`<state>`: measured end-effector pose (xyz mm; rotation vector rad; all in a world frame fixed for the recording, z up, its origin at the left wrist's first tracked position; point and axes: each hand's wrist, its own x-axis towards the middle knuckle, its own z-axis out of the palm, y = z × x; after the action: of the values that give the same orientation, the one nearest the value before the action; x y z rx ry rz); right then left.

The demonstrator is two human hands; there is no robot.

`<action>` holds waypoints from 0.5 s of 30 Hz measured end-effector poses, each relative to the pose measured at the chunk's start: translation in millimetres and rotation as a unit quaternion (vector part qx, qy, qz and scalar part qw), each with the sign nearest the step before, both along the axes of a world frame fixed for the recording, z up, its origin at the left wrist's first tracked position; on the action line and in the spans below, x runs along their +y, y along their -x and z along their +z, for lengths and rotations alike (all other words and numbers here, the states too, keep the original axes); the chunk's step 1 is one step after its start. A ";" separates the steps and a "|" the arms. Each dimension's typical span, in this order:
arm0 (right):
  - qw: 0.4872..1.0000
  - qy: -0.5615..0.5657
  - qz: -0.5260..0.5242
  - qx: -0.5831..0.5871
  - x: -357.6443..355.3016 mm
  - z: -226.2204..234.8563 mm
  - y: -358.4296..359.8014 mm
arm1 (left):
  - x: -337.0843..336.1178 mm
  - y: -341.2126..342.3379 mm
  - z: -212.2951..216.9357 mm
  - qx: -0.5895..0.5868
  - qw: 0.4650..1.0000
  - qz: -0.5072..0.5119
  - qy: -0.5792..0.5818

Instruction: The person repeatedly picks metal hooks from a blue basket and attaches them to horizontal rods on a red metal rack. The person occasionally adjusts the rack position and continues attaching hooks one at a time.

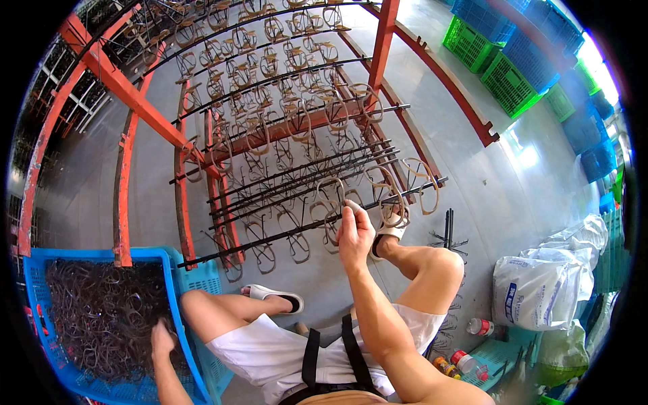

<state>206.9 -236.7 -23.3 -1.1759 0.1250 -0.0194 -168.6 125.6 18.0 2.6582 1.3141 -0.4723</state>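
My right hand [354, 235] is closed, thumb and fingertips pinching the edge of a brown looped piece [331, 186] at the nearest black rod [307, 226]. Whether that piece hangs on the rod or only touches it, I cannot tell. Similar thin brown loops [298, 247] hang along this rod on both sides of my hand. To the left, a blue crate [101, 254] holds a tangled heap of dark brown loops [104, 314]. My left hand [163, 339] reaches in at the crate's right side, its fingers mostly hidden against the heap.
A red metal rack [138, 101] carries rows of black rods with many hanging loops. Blue and green crates [513, 84] are stacked at the far right. White sacks [540, 287], plastic bottles [466, 361] and a teal crate [503, 354] sit to my right.
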 end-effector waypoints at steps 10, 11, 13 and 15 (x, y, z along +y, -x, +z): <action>0.999 0.027 0.025 -0.004 -5.4 -0.2 1.1 | 16.5 1.6 40.4 -0.350 0.922 0.094 -0.133; 0.999 0.021 0.031 -0.003 -4.3 0.5 1.7 | 12.2 -3.1 41.2 -0.385 0.907 0.089 -0.146; 0.997 0.066 0.015 -0.023 -3.0 -4.8 -0.7 | 6.9 -8.7 40.6 -0.436 0.882 0.088 -0.155; 0.996 0.081 0.007 -0.031 -2.8 -6.4 -2.0 | -1.2 -14.9 44.3 -0.443 0.878 0.075 -0.168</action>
<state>208.8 -239.4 -29.7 -1.3372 0.0615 -0.0551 -153.6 124.4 62.3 2.4095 1.3025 0.9716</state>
